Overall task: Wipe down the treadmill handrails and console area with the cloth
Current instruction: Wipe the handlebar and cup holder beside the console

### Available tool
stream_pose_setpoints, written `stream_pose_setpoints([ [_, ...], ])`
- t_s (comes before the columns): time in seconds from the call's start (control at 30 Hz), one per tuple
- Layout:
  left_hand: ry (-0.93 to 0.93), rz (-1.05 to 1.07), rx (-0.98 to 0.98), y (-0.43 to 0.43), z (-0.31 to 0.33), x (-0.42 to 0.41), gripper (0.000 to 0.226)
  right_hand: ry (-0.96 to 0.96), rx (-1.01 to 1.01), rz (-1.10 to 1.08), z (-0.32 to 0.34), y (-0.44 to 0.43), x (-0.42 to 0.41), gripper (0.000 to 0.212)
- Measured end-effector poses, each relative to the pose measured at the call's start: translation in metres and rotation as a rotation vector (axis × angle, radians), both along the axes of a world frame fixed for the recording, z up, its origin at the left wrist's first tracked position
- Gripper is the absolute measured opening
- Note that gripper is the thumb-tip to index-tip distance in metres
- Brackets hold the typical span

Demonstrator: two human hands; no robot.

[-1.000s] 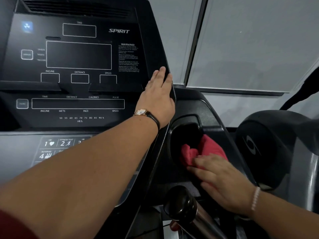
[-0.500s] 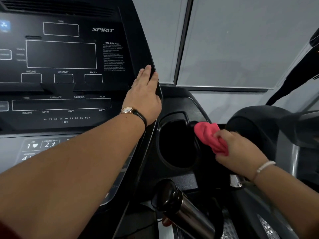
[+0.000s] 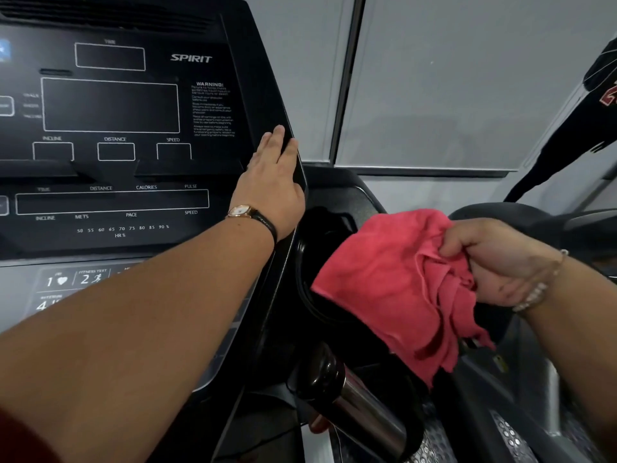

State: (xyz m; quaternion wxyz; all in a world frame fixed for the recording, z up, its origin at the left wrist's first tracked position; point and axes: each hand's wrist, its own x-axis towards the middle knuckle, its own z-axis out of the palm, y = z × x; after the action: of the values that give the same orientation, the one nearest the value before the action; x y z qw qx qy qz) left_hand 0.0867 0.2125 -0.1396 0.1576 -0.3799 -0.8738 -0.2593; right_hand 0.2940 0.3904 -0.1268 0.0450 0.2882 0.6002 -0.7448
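1. Upper left of the frame: black console (image 3: 110, 105) marked SPIRIT, display windows dark, with a grey keypad (image 3: 66, 282) below it at left.
2. Centre, just right of the console's edge: dark cup holder (image 3: 317, 242), right part hidden behind the cloth (image 3: 394, 289).
3. Bottom centre: tilted handrail grip (image 3: 360, 406), chrome with a glossy black cap, just below the cloth's lowest hanging corner.
4. Upper right: pale wall panels (image 3: 450, 78) split by a dark vertical frame. At the far right edge, a dark garment (image 3: 587, 121) with a red marking.
5. Left hand (image 3: 270, 185), centre: released and flat, fingers straight and close together, palm laid against the console's right edge. Forearm stretched in from lower left, crossing the keypad. Wristwatch (image 3: 247, 213) on a dark strap at the wrist.
6. Right hand (image 3: 494, 262), right of centre: fingers curled, clenched on a bunched part of the cloth, thumb on top. Beaded bracelet (image 3: 534, 292) at the wrist.
7. Pink-red cloth: gathered in the right hand, the rest hanging loose down and to the left in front of the cup holder.
8. Cloth to lower right of the left hand, apart from it, with the cup holder's rim showing between them.
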Motion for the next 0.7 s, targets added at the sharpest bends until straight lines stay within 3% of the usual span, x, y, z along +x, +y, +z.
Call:
stream_pose_setpoints([
  [0.17,-0.006,0.003,0.001,-0.001,0.001,0.002,0.061,0.001,0.079,0.012,-0.014,0.0,-0.003,0.071],
  [0.27,-0.01,0.003,0.003,-0.001,0.001,0.003,0.06,-0.046,0.186,0.052,-0.026,0.0,-0.007,0.051],
  [0.37,-0.007,0.003,0.0,-0.001,0.002,0.003,0.06,-0.053,0.698,0.023,-0.027,0.007,-0.009,0.02],
  [0.43,-0.003,0.002,-0.001,-0.001,0.002,0.003,0.06,-0.072,1.056,0.093,-0.018,0.014,-0.011,0.029],
  [0.53,-0.003,0.003,0.002,-0.001,0.002,0.003,0.06,-0.102,1.242,0.162,-0.008,0.019,-0.009,0.044],
  [0.6,-0.006,0.003,0.001,-0.001,0.002,0.003,0.06,-0.079,1.344,0.087,-0.005,0.017,-0.009,0.046],
  [0.7,-0.012,0.002,-0.004,-0.001,0.002,0.003,0.06,0.133,1.589,0.031,-0.006,0.001,-0.003,0.037],
])
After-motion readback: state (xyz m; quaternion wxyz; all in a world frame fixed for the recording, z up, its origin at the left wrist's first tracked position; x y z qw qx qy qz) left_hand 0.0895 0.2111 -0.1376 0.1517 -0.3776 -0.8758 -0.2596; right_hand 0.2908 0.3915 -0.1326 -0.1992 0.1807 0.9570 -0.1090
